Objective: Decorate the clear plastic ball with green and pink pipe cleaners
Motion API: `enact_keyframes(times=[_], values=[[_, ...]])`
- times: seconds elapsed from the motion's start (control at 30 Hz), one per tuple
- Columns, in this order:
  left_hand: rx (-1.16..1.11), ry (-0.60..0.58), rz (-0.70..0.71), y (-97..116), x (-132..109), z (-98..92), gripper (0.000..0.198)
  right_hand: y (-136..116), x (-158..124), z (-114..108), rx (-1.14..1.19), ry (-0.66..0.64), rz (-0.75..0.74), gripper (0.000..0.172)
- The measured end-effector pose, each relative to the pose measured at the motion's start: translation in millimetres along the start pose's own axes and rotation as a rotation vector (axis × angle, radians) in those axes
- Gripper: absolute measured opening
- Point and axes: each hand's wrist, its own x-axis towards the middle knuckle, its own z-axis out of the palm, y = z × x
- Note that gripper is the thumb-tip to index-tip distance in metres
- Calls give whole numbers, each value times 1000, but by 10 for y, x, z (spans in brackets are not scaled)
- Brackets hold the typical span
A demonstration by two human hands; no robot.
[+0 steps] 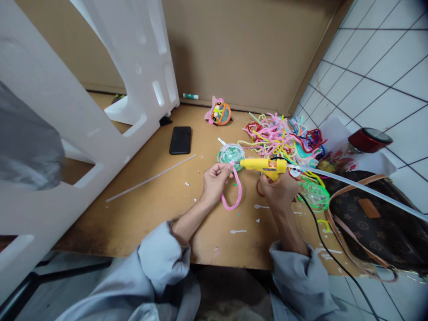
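My right hand (280, 189) is wrapped round the handle of a yellow hot glue gun (264, 165), its nozzle pointing left. A long clear glue stick (354, 185) runs out of the gun's back to the right. Between the fingertips of my left hand (216, 178) is pinched a pink pipe cleaner (239, 196), its loop hanging toward me. The nozzle is close to the pinched end; whether they touch I cannot tell. Just behind my left fingertips lies a round green and white coil (230, 153), partly covered by the gun tip and fingers.
A heap of coloured pipe cleaners (277, 136) lies at the back right, near a brown handbag (371, 214) and a green coil (314, 196). A black phone (180, 140), a loose glue stick (150, 178) and a small animal-faced craft (219, 112) are on the table. The gun's black cord (321, 240) trails right.
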Motion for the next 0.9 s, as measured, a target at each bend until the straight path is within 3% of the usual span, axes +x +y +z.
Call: enact_keyframes(times=[0.33,0.57,0.9], values=[[-3,10,-5,-19,-3,-1,42,60,-6,85,-6,114,-68,24],[1,3,-5,-27,0,0,43,80,3,103,12,140,-66,26],[11,2,1,-9,-4,-7,42,8,-5,-15,3,-34,7,32]])
